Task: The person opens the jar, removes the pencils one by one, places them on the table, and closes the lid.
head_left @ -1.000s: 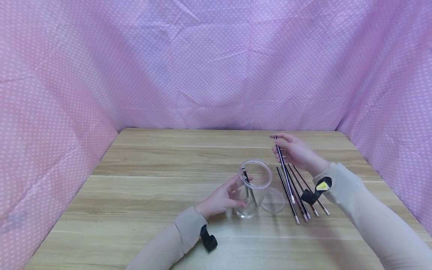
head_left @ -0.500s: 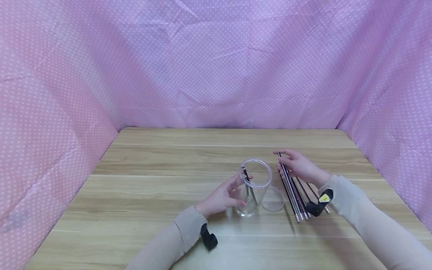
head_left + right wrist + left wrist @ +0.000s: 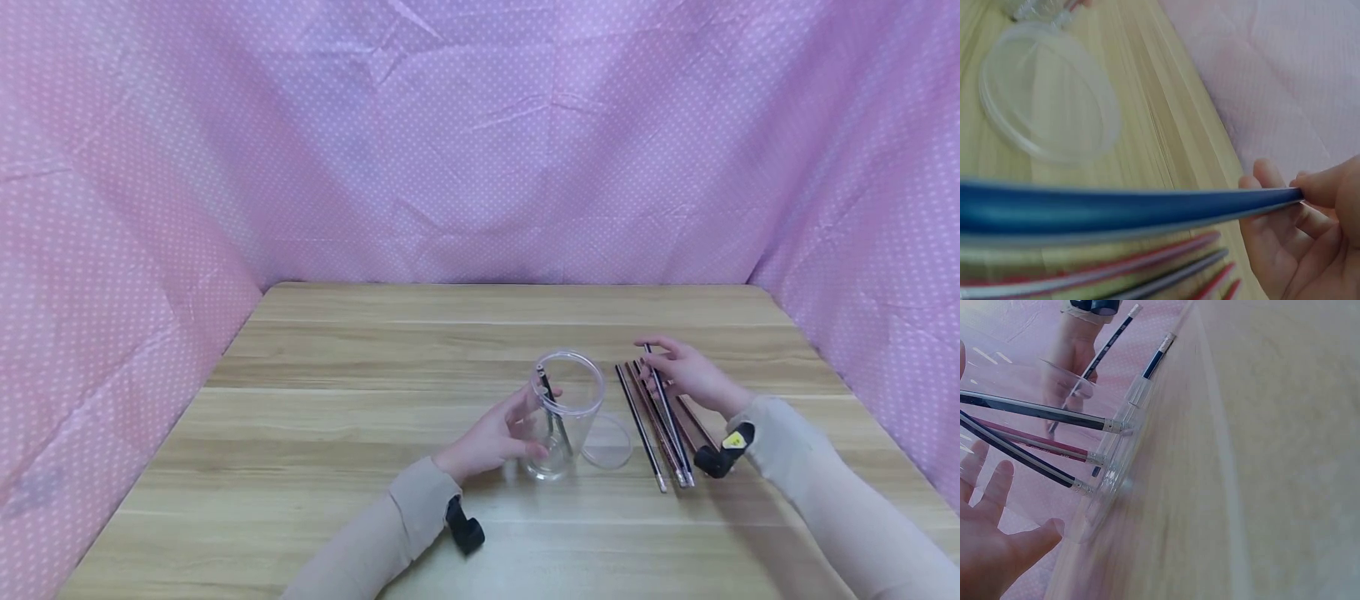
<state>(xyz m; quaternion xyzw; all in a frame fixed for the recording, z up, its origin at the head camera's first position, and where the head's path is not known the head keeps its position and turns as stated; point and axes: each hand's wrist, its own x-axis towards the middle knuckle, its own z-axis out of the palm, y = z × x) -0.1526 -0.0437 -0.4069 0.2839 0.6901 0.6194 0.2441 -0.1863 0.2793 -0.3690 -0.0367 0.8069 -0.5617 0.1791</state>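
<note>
My right hand (image 3: pixel 690 373) pinches one blue pencil (image 3: pixel 1116 212); my left hand (image 3: pixel 491 440) curls round the clear cup (image 3: pixel 576 414) on the table (image 3: pixel 337 467). Three pencils (image 3: pixel 1035 411) lean inside (my count, through plastic); the loose pencils (image 3: pixel 641 429) nearby, I judge, remain to go in.

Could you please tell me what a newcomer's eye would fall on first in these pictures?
Probably the pink dotted cloth, which hangs behind the wooden table and along both sides of it. Next might come the clear cup in the left hand, with at least three pencils inside. To the right in the head view, the right hand pinches a dark pencil near more pencils lying on the table.
</note>
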